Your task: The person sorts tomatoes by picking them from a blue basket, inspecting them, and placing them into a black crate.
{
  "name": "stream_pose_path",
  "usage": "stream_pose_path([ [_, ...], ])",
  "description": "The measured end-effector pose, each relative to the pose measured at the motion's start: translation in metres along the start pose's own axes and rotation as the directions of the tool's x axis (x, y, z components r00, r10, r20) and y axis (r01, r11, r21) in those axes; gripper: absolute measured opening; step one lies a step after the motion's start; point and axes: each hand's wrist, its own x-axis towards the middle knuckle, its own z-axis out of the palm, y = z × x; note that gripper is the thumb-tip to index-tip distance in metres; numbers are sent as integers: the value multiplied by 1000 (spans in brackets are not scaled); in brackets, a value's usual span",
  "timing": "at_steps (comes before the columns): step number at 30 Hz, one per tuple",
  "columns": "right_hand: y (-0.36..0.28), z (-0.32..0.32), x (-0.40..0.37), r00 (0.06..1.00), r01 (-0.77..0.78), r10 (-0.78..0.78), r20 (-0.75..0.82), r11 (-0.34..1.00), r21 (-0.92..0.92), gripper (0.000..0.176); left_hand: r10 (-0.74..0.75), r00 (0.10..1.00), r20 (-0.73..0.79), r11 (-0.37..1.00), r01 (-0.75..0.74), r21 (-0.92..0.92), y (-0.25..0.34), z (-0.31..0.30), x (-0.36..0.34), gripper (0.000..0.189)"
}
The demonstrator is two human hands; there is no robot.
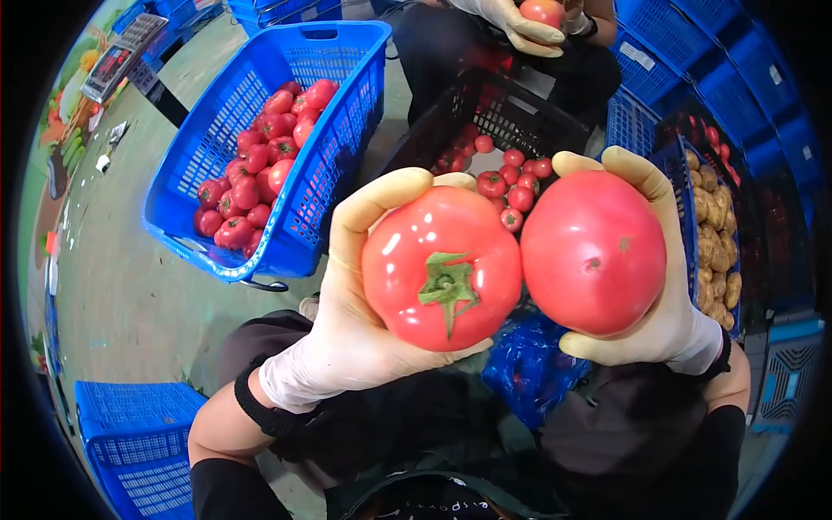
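Snugly within curled left fingers (392, 188), a green-capped tomato (403, 290); within curled right fingers (638, 172), a plainer tomato (594, 251).

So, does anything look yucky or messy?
Yes: the smooth pinkish-red tomato in the pale-gloved right hand has small brownish marks, perhaps blemishes. White scraps on the greenish floor, far left, look like litter.
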Motion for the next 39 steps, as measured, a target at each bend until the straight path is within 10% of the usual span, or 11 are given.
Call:
stream_pose_path([
  [13,-11,1,-3,1000,-22,25,5,944,-330,100,25,1000,-6,1000,-25,-15,6,3,-4,107],
  [15,-11,0,-1,979,195,-140,148,852,-486,97,19,1000,-9,999,-19,-31,7,4,-4,108],
  [24,-13,4,-4,947,321,-290,140,885,-338,59,-9,999,40,1000,9,17,18,-1,-3,114],
  [34,-1,10,-1,902,428,-432,-14,897,-110,59,10,996,87,998,-15,62,20,-5,-4,114],
  [39,-10,2,-4,915,402,-359,182,831,-385,69,3,996,92,997,-10,76,18,-6,-4,114],
])
